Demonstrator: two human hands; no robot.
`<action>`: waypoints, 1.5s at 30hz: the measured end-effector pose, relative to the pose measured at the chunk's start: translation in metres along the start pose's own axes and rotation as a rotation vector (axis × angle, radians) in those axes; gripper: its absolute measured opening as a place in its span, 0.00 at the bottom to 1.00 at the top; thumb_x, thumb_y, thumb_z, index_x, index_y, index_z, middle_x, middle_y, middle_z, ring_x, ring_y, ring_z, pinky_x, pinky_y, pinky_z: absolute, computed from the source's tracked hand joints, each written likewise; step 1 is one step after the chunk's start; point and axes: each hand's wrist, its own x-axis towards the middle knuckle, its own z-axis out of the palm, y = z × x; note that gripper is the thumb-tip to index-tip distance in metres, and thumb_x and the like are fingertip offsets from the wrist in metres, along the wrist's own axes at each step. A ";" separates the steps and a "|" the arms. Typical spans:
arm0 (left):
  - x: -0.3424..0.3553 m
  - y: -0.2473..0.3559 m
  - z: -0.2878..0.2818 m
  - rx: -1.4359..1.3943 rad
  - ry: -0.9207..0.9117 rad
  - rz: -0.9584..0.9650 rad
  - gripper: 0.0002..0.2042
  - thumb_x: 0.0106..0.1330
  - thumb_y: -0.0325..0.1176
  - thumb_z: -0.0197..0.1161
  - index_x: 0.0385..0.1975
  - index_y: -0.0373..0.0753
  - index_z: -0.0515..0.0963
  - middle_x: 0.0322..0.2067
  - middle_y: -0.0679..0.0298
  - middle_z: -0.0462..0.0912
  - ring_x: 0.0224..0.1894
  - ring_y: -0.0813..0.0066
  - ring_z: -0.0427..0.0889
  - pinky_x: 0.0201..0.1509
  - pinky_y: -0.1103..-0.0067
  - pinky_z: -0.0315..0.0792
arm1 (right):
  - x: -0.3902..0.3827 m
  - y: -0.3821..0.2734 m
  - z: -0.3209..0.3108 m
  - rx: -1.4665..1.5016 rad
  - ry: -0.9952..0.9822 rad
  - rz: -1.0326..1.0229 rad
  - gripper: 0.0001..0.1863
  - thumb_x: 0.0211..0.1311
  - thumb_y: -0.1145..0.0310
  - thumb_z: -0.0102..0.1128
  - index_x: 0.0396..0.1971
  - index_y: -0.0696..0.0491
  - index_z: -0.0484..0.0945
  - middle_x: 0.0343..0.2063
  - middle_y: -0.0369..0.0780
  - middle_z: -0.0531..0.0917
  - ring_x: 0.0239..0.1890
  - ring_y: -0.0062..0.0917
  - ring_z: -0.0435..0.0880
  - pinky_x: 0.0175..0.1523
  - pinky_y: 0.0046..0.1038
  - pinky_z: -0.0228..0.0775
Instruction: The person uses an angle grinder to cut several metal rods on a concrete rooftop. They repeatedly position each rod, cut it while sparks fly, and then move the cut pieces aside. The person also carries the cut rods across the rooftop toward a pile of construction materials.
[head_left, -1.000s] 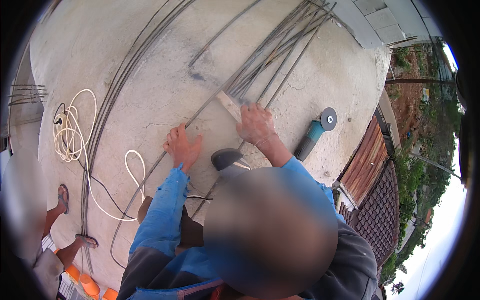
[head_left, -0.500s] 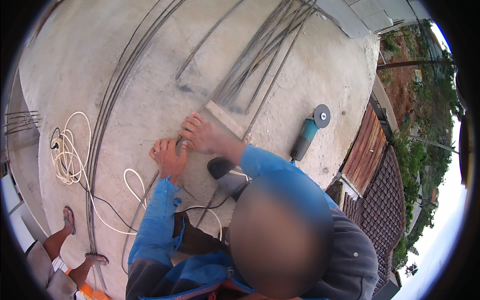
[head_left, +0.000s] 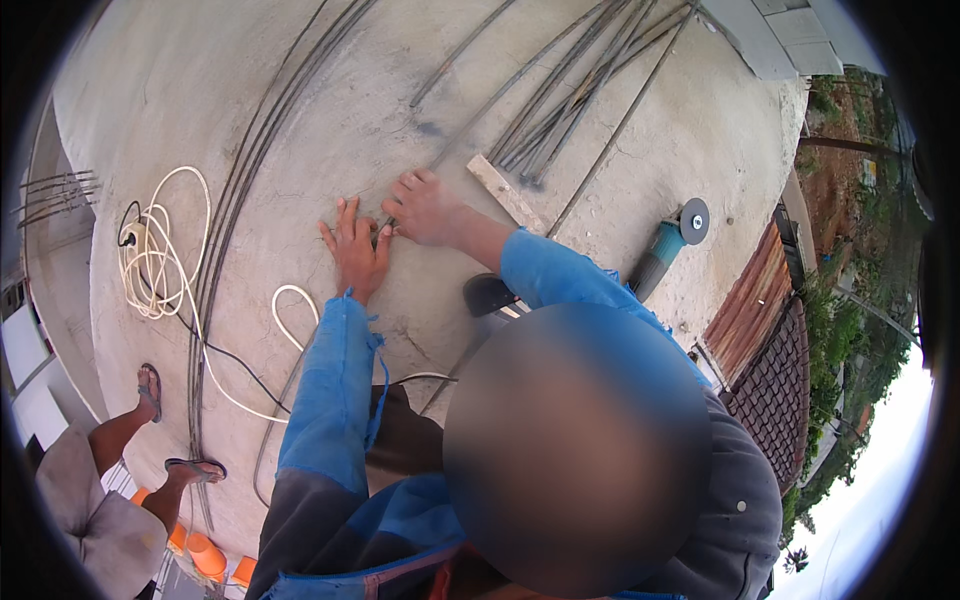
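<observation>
My left hand [head_left: 355,250] rests with fingers spread beside a thin steel rod [head_left: 460,130] lying diagonally on the concrete. My right hand [head_left: 425,210], slightly blurred, has its fingers curled on that rod, just above and right of the left one. A pale wooden plank [head_left: 505,192] lies right of the right hand, near a bundle of rods [head_left: 565,105]. An angle grinder [head_left: 660,250] with a dark disc rests beyond my right forearm. A black shoe [head_left: 485,293] shows below my hands. A blurred round area hides the lower middle of the view.
A coiled white cord [head_left: 155,255] with a plug block and long rods [head_left: 245,150] lie to the left. A person in sandals [head_left: 195,470] stands lower left, near orange containers [head_left: 205,555]. The slab edge [head_left: 803,120] borders rusty roofing [head_left: 745,300] and greenery at right.
My right hand has moved leftward from beside the plank to the rod next to my left hand. My left hand has shifted up the rod, its fingers more spread.
</observation>
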 end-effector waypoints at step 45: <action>-0.056 0.097 -0.005 0.065 -0.060 -0.033 0.13 0.83 0.39 0.51 0.47 0.35 0.77 0.77 0.43 0.66 0.87 0.37 0.44 0.84 0.32 0.31 | -0.116 -0.029 -0.013 0.069 0.371 0.104 0.23 0.56 0.47 0.79 0.45 0.41 0.81 0.43 0.39 0.81 0.56 0.35 0.80 0.65 0.44 0.67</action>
